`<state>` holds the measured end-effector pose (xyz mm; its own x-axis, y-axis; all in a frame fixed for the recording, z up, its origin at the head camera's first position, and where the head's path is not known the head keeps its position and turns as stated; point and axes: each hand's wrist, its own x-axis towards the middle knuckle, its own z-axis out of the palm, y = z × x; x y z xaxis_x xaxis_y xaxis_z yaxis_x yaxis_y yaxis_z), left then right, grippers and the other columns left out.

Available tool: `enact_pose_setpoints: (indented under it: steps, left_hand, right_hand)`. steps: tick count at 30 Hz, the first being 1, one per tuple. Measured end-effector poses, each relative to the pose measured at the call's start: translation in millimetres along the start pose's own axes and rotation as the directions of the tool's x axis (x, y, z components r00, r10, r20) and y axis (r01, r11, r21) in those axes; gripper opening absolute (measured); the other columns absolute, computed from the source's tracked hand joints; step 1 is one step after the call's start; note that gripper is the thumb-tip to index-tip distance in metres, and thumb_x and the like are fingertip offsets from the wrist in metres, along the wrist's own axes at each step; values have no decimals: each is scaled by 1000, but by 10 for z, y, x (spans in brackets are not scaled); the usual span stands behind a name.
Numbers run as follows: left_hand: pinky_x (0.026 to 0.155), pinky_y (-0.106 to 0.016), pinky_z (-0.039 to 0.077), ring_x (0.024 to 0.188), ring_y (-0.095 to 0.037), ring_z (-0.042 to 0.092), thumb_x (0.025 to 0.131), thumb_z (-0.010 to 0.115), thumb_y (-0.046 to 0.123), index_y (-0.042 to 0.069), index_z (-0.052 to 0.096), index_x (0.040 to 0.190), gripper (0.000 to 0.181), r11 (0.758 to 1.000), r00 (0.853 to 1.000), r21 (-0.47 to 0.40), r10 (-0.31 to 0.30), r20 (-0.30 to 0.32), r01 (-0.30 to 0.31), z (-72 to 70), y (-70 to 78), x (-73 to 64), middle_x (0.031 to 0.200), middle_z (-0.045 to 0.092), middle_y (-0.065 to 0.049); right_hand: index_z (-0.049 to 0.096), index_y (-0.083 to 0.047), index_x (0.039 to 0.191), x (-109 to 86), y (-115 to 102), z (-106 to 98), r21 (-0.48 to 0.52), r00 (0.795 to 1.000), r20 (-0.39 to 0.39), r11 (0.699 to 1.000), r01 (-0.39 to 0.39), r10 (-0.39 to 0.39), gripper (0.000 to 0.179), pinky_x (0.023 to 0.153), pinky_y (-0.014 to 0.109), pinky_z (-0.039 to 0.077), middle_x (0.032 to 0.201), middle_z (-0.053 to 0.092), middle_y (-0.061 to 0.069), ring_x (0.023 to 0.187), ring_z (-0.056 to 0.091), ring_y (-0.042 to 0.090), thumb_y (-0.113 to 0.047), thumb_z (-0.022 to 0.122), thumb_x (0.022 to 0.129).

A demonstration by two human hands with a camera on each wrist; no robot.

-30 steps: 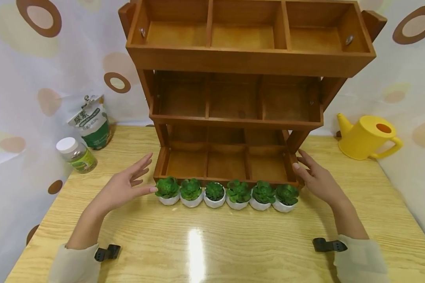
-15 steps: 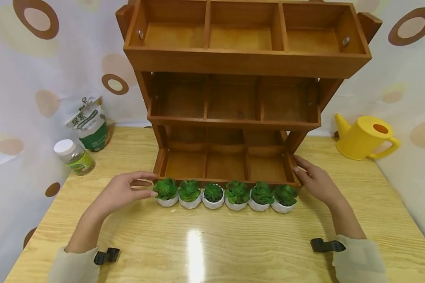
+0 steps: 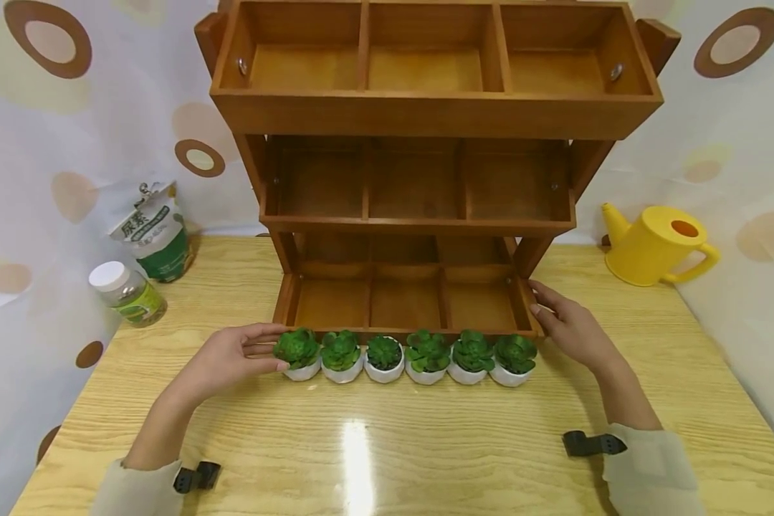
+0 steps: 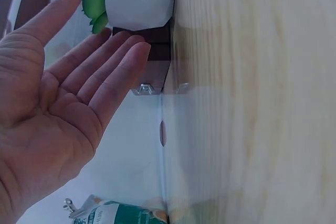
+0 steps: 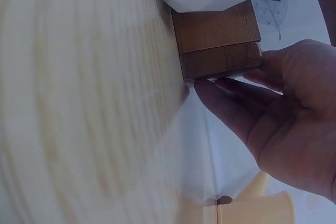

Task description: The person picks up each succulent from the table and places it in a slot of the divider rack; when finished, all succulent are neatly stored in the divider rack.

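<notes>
- Right hand (image 3: pixel 570 328): laid against the outer end wall (image 5: pixel 220 59) of the rack's bottom tier, thumb tip at the upper edge, fingers fairly straight. No full wrap round the wood seen.
- Left hand (image 3: pixel 232 358): spread wide, fingers extended, gripping nothing. Fingertips at the opposite front corner, thumb beside the leftmost plant (image 3: pixel 298 350); contact with either, I cannot tell.
- Wooden rack (image 3: pixel 426 116): upright on the table (image 3: pixel 258 430), between the two hands, three tiers, each divided into compartments.
- Handling, in my judgement: stiff, fairly heavy, awkward for its height. Smooth faces may let dry fingers slide.
- Advised hold: both ends of the bottom tier, palms flat to the outer walls, pressing evenly. Front board offers poorer purchase, with pots standing before it.
- Six potted plants (image 3: pixel 385 356): in a row along the rack's front foot. White faceted pots look hard and smooth, probably light and easily nudged; possibly breakable, material not confirmed. Best taken round the pot's sides, not by the leaves.
- Farther out, right: yellow watering can (image 3: pixel 656 246), apart from rack and hand.
- Farther out, left: green-and-white bag (image 3: pixel 161 251) with a metal clip, white-capped jar (image 3: pixel 132 297) just beside it.
- Behind: patterned wall covering (image 3: pixel 129 86).
</notes>
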<state>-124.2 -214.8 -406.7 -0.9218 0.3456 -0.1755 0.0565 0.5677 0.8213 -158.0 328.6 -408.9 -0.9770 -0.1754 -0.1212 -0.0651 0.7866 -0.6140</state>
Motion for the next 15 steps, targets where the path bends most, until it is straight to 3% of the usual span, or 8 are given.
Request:
enact_pose_setpoints:
  steps: [6,10,15]
  left_hand:
    - [98,-42,57,123,-37,64,86,81,35,7,61,137,61,1000,999,12,-15,29,15,24,-8,27,140,61,-22]
    - [104,-47,52,129,-41,60,88,80,32,9,56,143,65,1000,997,5,-12,74,12,4,-28,23,144,57,-24]
    - [104,-45,53,133,-43,55,88,80,28,9,47,151,74,1000,990,-20,11,140,-8,-1,-52,19,148,52,-24]
  right_hand:
    - [21,-9,163,-1,22,6,17,1000,0,1000,5,-5,61,108,66,40,156,39,30,136,48,51,-37,36,111]
    - [22,-9,163,-8,31,20,25,1000,1,1000,13,-13,60,106,65,43,154,41,31,132,53,49,-37,37,111]
    - [22,-9,162,-5,34,7,14,1000,-6,1000,9,-9,60,106,65,43,154,41,31,132,52,50,-37,36,111]
